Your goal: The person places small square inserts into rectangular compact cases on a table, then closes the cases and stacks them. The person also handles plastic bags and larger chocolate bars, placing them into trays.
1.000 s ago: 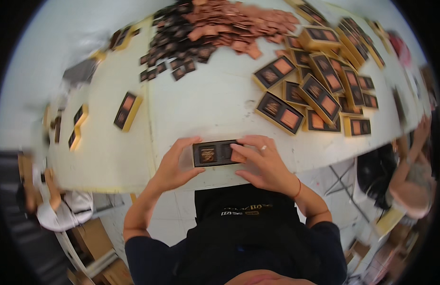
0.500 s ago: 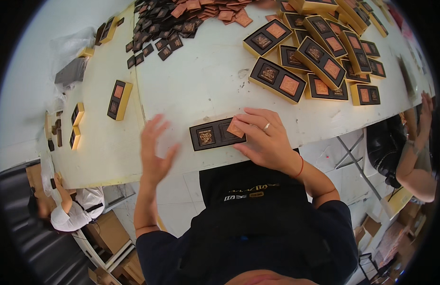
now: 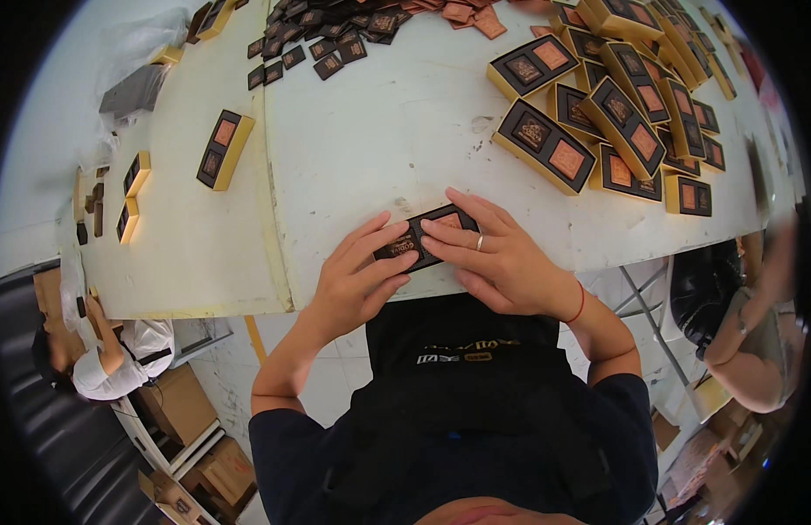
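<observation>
On the table just in front of me lies a black two-compartment tray point(image 3: 431, 215). A dark square piece point(image 3: 394, 248) with a copper-coloured print fills its left compartment. In the right one lies a copper-coloured square point(image 3: 449, 221), partly covered by fingers. My left hand point(image 3: 360, 271) grips the tray's left end, fingertips over the dark square and thumb along the near edge. My right hand point(image 3: 502, 258), wearing a ring, closes around the right end, with fingertips resting on top near the middle. The tray's underside is hidden.
Gold boxes point(image 3: 545, 144) with similar filled trays are heaped at the right. Loose dark squares point(image 3: 327, 66) and copper squares point(image 3: 489, 22) lie at the far side. A single gold box point(image 3: 224, 150) stands left. People are at both table sides.
The copper square, tilted in my right fingers before, now lies in the right compartment. My left hand has come from the air onto the tray. The tray sits turned slightly, and the view has shifted.
</observation>
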